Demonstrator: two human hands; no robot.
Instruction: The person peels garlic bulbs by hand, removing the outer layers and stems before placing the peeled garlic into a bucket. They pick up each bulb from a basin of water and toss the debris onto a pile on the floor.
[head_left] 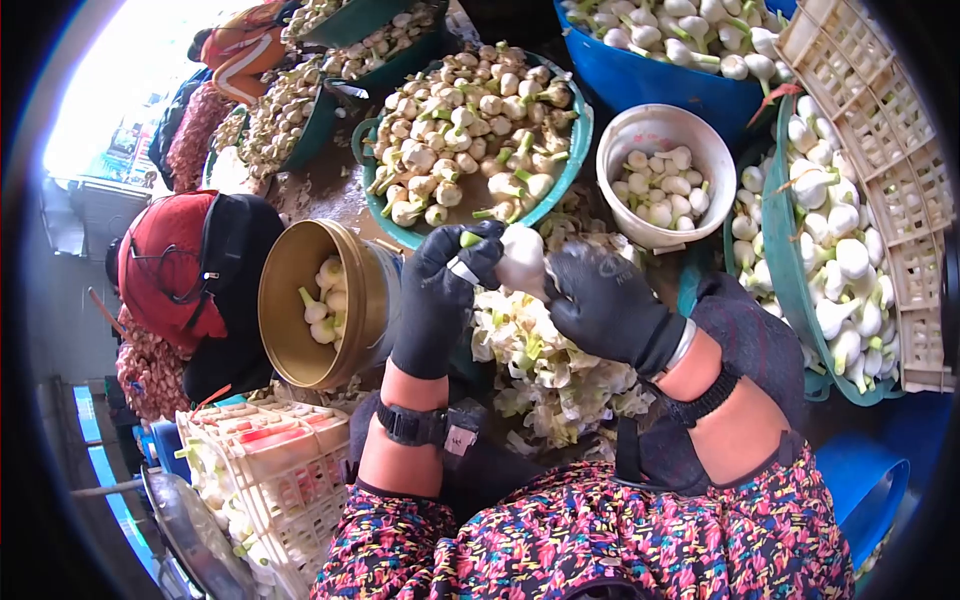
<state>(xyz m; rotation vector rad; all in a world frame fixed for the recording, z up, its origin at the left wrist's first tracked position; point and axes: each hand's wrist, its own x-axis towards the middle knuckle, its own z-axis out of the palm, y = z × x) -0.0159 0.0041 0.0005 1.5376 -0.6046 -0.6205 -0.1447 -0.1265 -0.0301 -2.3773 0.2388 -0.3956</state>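
Both my hands wear black gloves and meet around one white garlic bulb [521,262] in the middle of the view. My left hand [445,285] is closed on the bulb's left side, where a green stem end pokes out and a pale strip shows at the fingers. On the bulb's right side, my right hand [605,302] has its fingers pinched against the lower edge. Beneath my hands lies a heap of peeled garlic skins [545,365]. Beyond them, a green basin [583,135] holds many unpeeled-looking bulbs.
A white bucket [612,205] with bulbs stands right of the basin, a gold-coloured bucket [272,330] at left. Blue tub [650,85], green tub [785,230] and white crate [910,130] line the right. A backpack [170,265] and crate [290,490] are left; another person's arm [250,68] shows far left.
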